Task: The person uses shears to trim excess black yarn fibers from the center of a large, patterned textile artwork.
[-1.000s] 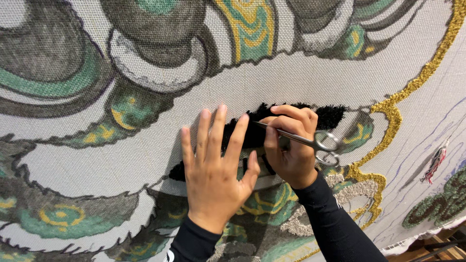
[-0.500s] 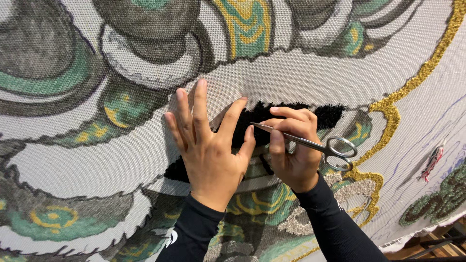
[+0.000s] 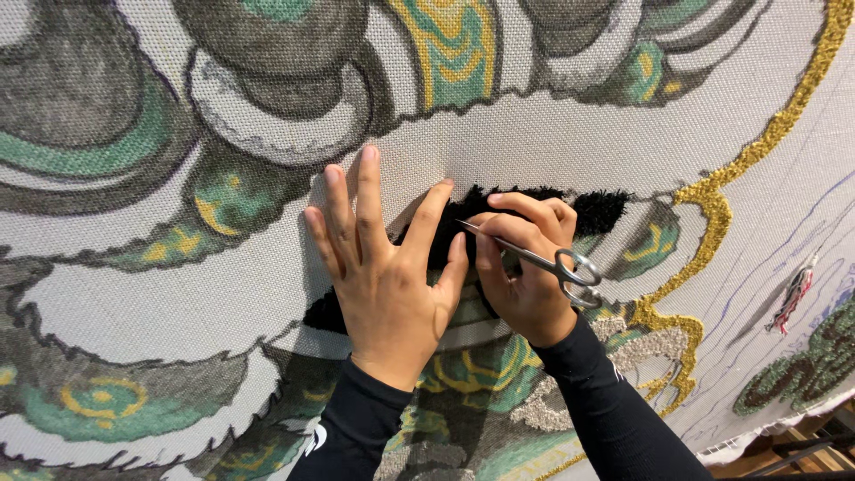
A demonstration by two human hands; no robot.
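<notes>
The left hand (image 3: 387,281) lies flat and open on the canvas (image 3: 160,294), fingers spread, covering part of the black tuft (image 3: 597,212) near the canvas middle. Just right of it, touching, the right hand (image 3: 525,267) is closed around the scissors (image 3: 534,260), blades pointing left over the tuft. A gold line (image 3: 712,191) runs toward the right edge

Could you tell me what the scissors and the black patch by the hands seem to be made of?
The scissors, in the right hand, look like bare polished metal, silvery with bright glints. The black patch looks like tufted yarn pile: fuzzy, matte, raised above the woven backing cloth.
</notes>
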